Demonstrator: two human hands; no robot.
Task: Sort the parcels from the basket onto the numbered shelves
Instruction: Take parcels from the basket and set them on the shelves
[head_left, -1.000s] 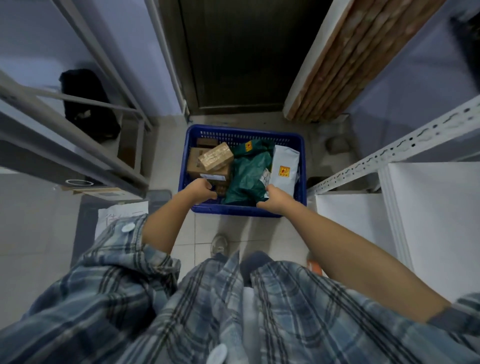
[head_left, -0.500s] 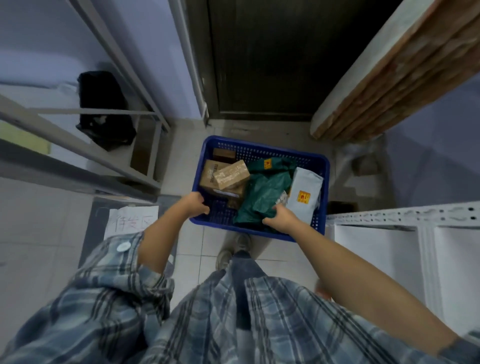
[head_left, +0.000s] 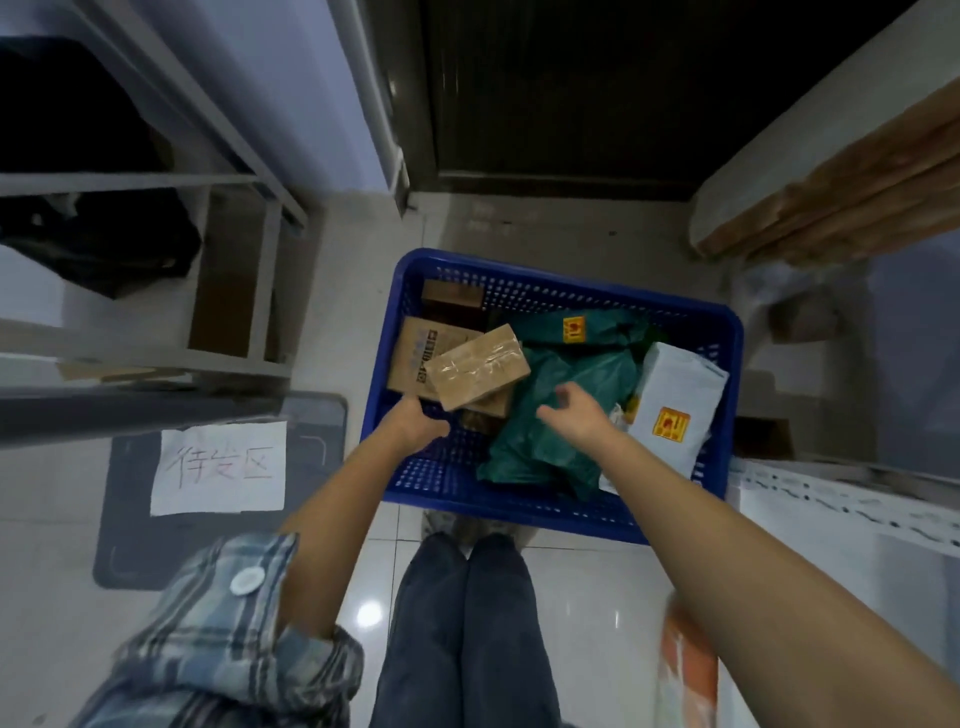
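Fingers (head_left: 563, 397) of your right hand (head_left: 582, 421) spread loose over the green mailer (head_left: 566, 410); your left hand (head_left: 415, 423) curls under the taped brown box (head_left: 480, 366), grip hidden. That box's long axis runs 8 to 2 o'clock inside the blue basket (head_left: 519, 506) on glossy floor tiles (head_left: 597, 587). Orange stickers mark the white parcel (head_left: 675, 405); at 9 o'clock lies a handwritten paper sign (head_left: 218, 467)

Both hands, left (head_left: 415, 423) and right (head_left: 576, 415), reach into the blue basket (head_left: 561, 512) of parcels.
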